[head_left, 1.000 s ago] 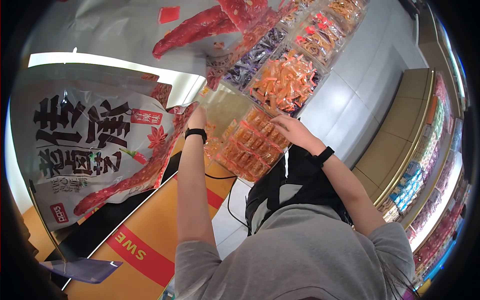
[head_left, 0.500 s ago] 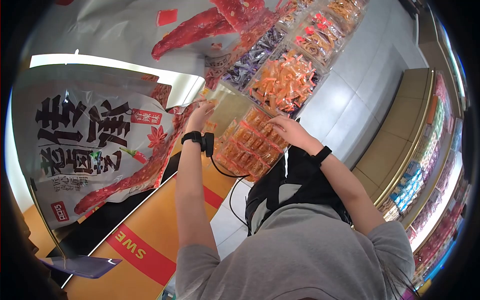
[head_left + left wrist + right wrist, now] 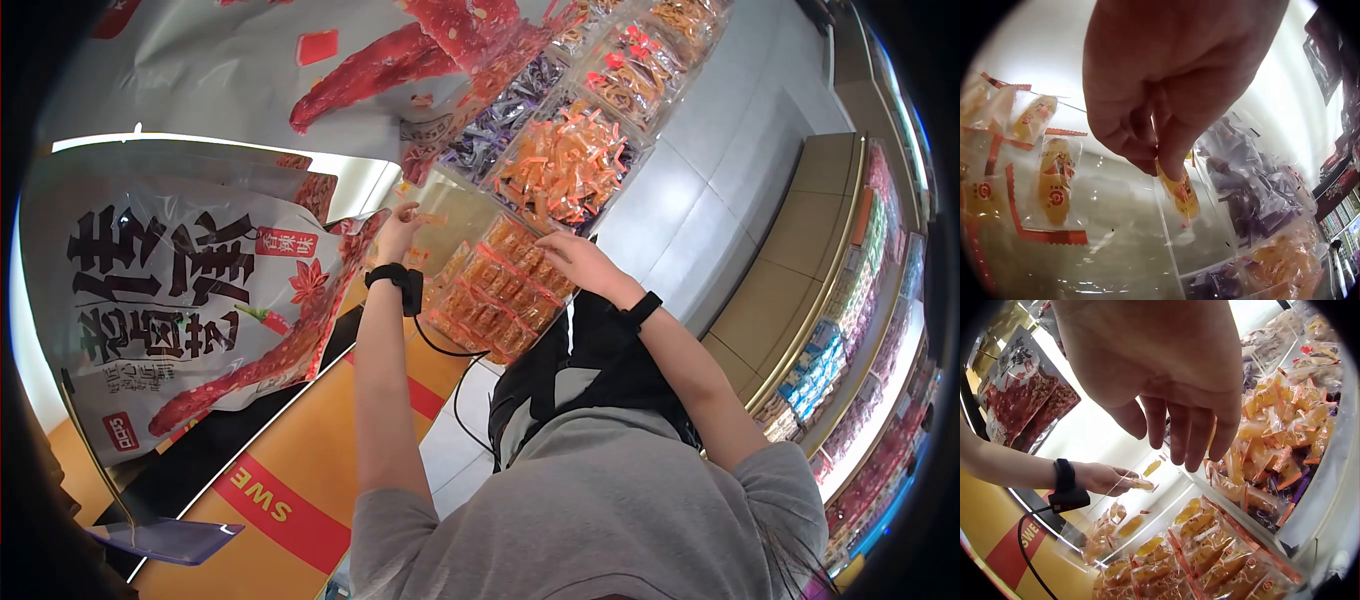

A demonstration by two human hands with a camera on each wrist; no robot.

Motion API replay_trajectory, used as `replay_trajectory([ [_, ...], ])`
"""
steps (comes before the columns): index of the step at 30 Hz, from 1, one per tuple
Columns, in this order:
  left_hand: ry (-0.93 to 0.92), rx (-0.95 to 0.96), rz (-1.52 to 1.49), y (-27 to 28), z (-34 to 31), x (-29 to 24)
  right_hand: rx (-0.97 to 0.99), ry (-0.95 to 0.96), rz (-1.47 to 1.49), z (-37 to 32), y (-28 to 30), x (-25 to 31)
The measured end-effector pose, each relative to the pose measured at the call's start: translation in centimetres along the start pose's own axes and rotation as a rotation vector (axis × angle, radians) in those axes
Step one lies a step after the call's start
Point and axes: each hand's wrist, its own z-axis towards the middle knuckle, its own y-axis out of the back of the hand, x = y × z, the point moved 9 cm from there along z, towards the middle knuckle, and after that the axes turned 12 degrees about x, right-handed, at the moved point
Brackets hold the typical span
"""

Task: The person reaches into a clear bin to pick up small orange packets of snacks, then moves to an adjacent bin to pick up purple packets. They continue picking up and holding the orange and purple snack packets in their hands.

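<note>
My left hand (image 3: 398,238) pinches one small snack in a clear wrapper (image 3: 1180,195), amber-coloured with red print, between thumb and fingertips. It hangs over a sparsely filled clear compartment (image 3: 1122,262); several more wrapped snacks (image 3: 1055,187) lie beside it in the left wrist view. My right hand (image 3: 1154,369) has its fingers straight and relaxed, over the divider by the compartment with neat rows of the same snacks (image 3: 1207,550). In the head view its fingertips are right at the top edge of these rows (image 3: 500,290).
A bin heaped with orange-wrapped snacks (image 3: 565,165) lies beyond my right hand, with purple-wrapped ones (image 3: 500,115) beside it. Big printed bags (image 3: 190,290) stand at the left. A black cable (image 3: 455,352) runs from my left wrist. Stocked shelves (image 3: 860,330) line the right.
My left hand has drawn back slightly towards me and turned, and the snack in its fingertips has come into view. My right hand has hardly moved. The head view has shifted a little.
</note>
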Motion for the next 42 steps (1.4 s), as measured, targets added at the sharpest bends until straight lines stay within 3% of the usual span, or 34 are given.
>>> replay_trajectory([
  [2,-0.103,0.039,0.439,-0.5,0.0,-2.6,0.007,0.0,-0.005,0.0,-0.1,0.1],
  [3,-0.101,0.037,0.439,-0.6,0.4,-2.3,0.014,0.003,-0.012,0.1,-0.2,0.1],
  [5,-0.411,0.049,0.61,-2.3,0.4,-4.5,0.022,0.008,-0.02,0.2,-0.3,0.2],
  [12,-0.517,0.006,0.446,-4.0,-0.8,-6.7,-0.002,0.016,0.015,0.1,0.2,0.2],
  [14,-0.228,-0.083,0.518,-2.9,0.0,-4.2,0.005,0.019,0.007,0.1,0.0,0.1],
  [15,-0.226,-0.084,0.518,-3.0,-0.3,-4.5,-0.011,0.029,-0.005,0.1,0.0,0.1],
  [17,-0.012,-0.041,0.626,-3.7,-0.5,-3.6,-0.024,0.043,-0.019,0.1,-0.1,0.1],
  [21,-0.034,-0.032,0.757,-5.3,-0.4,-4.3,-0.01,0.033,-0.035,0.2,-0.2,0.0],
  [30,-0.268,-0.353,0.979,-3.0,2.5,-4.8,-0.05,0.037,-0.014,-0.1,0.2,-0.4],
  [32,-0.14,-0.372,0.771,-1.3,4.2,-2.5,-0.07,0.061,-0.042,-0.1,0.3,-0.3],
  [36,-0.112,-0.308,0.65,-1.7,3.3,-4.0,-0.06,0.052,-0.03,-0.1,0.2,-0.6],
  [38,-0.064,-0.531,0.832,-0.7,3.5,-3.3,-0.065,0.057,-0.04,-0.1,0.2,-0.6],
  [42,0.008,-0.392,0.731,-0.5,3.6,-3.3,-0.066,0.051,-0.027,-0.2,0.3,-0.7],
])
